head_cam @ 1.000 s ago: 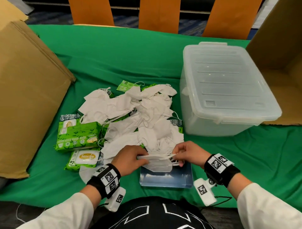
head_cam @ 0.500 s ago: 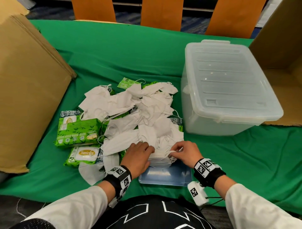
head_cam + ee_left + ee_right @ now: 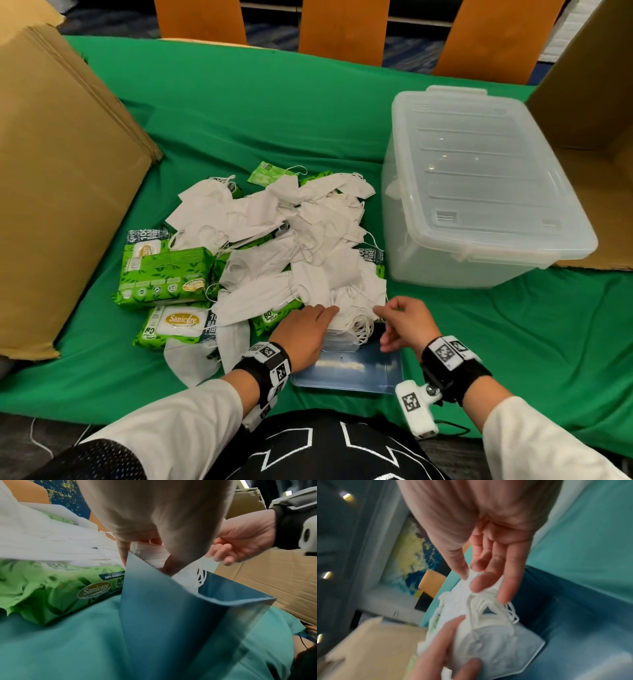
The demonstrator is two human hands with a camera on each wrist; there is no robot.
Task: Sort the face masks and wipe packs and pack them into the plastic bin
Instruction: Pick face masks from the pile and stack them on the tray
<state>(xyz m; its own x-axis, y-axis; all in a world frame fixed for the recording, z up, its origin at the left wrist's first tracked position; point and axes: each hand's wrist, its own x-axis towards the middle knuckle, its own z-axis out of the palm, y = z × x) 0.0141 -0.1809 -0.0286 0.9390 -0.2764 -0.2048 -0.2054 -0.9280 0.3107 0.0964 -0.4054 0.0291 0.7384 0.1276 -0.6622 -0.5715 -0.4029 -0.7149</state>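
Note:
A stack of white face masks (image 3: 346, 329) sits in a blue tray (image 3: 359, 373) at the near table edge. My left hand (image 3: 329, 311) lies over the stack, with fingers on top and thumb at its near side, gripping it (image 3: 496, 649). My right hand (image 3: 380, 318) hovers just right of the stack with fingers relaxed, their tips at the ear loops (image 3: 488, 601). A loose pile of masks (image 3: 291, 240) spreads beyond the tray. Green wipe packs (image 3: 164, 274) lie to the left, partly under the masks. The clear plastic bin (image 3: 445, 270) stands at the right with its lid on.
A flattened cardboard box (image 3: 61, 192) leans at the left. An open cardboard box (image 3: 599, 164) stands behind the bin on the right. Orange chair backs (image 3: 342, 27) line the far table edge. Green cloth (image 3: 257, 113) covers the table.
Both hands brought a mask down onto the stack in the tray. My left hand now lies over the stack, and my right hand has let go and drawn slightly right.

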